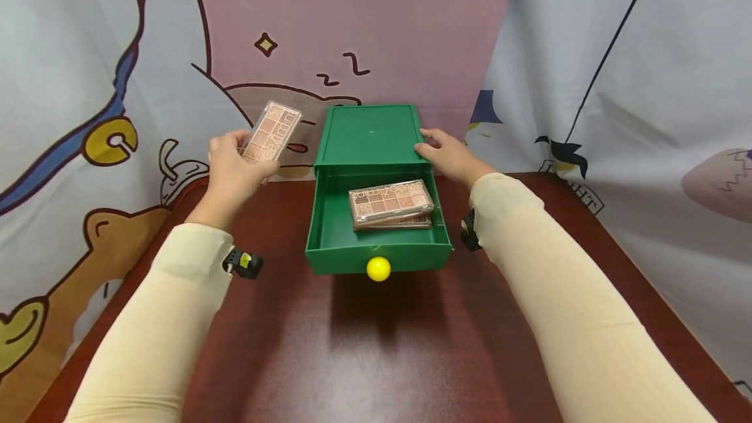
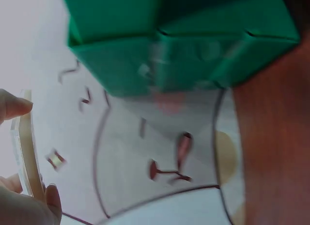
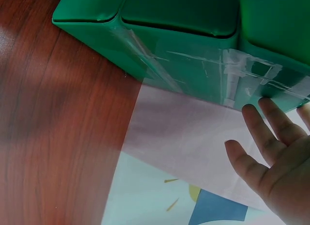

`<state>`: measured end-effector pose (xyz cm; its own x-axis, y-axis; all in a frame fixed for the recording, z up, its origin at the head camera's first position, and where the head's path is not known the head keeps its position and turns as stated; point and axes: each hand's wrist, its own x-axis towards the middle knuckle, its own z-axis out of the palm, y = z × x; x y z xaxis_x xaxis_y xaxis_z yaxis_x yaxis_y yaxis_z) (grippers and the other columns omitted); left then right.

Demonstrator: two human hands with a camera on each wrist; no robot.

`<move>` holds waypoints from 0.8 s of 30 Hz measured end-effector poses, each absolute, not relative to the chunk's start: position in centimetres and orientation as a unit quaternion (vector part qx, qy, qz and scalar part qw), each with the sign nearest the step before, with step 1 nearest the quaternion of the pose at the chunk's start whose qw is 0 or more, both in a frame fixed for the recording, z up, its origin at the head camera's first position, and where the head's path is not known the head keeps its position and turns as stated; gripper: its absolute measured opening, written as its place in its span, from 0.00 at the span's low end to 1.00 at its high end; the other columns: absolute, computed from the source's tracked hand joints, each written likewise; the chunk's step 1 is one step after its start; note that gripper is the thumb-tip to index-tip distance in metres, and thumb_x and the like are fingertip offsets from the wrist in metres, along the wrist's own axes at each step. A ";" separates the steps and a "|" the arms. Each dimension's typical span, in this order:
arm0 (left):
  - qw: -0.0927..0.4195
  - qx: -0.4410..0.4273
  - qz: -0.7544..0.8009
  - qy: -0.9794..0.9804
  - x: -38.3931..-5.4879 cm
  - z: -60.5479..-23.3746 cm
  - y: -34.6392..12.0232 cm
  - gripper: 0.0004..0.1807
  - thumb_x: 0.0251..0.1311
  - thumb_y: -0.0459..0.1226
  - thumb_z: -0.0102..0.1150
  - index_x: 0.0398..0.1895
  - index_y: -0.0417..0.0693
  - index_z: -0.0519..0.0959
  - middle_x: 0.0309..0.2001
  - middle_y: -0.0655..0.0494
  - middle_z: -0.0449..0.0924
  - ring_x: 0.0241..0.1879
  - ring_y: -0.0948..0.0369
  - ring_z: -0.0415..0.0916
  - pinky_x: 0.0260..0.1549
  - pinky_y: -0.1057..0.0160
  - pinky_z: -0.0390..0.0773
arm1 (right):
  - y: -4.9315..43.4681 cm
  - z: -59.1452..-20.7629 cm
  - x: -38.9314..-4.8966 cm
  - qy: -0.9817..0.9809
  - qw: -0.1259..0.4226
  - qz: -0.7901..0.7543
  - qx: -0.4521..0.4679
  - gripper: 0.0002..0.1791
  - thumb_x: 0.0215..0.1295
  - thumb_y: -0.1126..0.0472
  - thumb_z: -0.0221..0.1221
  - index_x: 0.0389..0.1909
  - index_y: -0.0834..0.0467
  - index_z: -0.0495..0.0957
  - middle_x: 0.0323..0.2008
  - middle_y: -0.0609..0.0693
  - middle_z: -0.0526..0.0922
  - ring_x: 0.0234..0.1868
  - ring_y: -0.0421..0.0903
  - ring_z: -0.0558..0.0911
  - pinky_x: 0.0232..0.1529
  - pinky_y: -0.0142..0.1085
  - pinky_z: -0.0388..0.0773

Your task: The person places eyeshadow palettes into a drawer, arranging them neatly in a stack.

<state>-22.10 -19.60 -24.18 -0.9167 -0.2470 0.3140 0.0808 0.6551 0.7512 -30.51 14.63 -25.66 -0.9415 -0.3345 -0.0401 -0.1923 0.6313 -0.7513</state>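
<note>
My left hand (image 1: pixel 228 168) grips an eyeshadow palette (image 1: pixel 272 132) with a clear lid, tilted and raised to the left of a green drawer box (image 1: pixel 370 132). In the left wrist view the palette (image 2: pixel 30 157) shows edge-on between thumb and fingers. The box's drawer (image 1: pixel 341 258) is pulled out toward me, with a yellow round knob (image 1: pixel 378 269) on its front. Inside lie two more palettes, the upper palette (image 1: pixel 390 202) resting askew over the lower palette (image 1: pixel 418 222). My right hand (image 1: pixel 451 154) is at the box's right side, fingers spread, fingertips right at its edge.
The box stands on a dark red-brown wooden table (image 1: pixel 264 344), close to its back edge. Behind and around hangs a cartoon-printed cloth (image 1: pixel 411 25). Clear tape (image 3: pixel 235 74) runs along the box's side in the right wrist view.
</note>
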 end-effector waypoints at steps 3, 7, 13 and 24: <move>0.189 0.008 -0.409 -0.893 -21.9 -22.5 -18.4 0.39 0.46 0.35 0.66 0.65 0.33 0.65 0.58 0.35 0.60 0.56 0.47 0.58 0.51 0.53 0.67 | 14.6 -25.7 -30.5 0.900 0.085 -0.402 -0.147 0.35 0.75 0.46 0.43 0.77 0.51 0.46 0.73 0.60 0.54 0.72 0.58 0.57 0.67 0.55 0.57; 0.160 -0.048 -0.396 -0.903 -21.5 -20.4 -16.4 0.37 0.46 0.33 0.66 0.63 0.34 0.66 0.57 0.39 0.62 0.51 0.51 0.62 0.43 0.60 0.72 | 14.5 -25.7 -30.6 0.900 0.082 -0.402 -0.146 0.35 0.74 0.47 0.44 0.77 0.51 0.47 0.73 0.60 0.54 0.72 0.58 0.57 0.67 0.55 0.57; 0.106 -0.102 -0.373 -0.916 -20.9 -17.9 -13.2 0.37 0.47 0.34 0.65 0.64 0.38 0.66 0.57 0.41 0.59 0.50 0.51 0.63 0.36 0.64 0.77 | 14.6 -25.8 -30.7 0.901 0.076 -0.403 -0.143 0.34 0.74 0.47 0.44 0.76 0.52 0.47 0.73 0.61 0.55 0.72 0.58 0.58 0.67 0.54 0.57; -0.020 -0.214 -0.292 -0.932 -22.2 -17.6 -9.3 0.36 0.48 0.36 0.66 0.64 0.41 0.67 0.59 0.46 0.63 0.55 0.53 0.61 0.53 0.56 0.69 | 14.2 -26.0 -30.9 0.897 0.055 -0.417 -0.140 0.32 0.74 0.49 0.47 0.74 0.57 0.54 0.71 0.61 0.59 0.71 0.59 0.60 0.67 0.52 0.58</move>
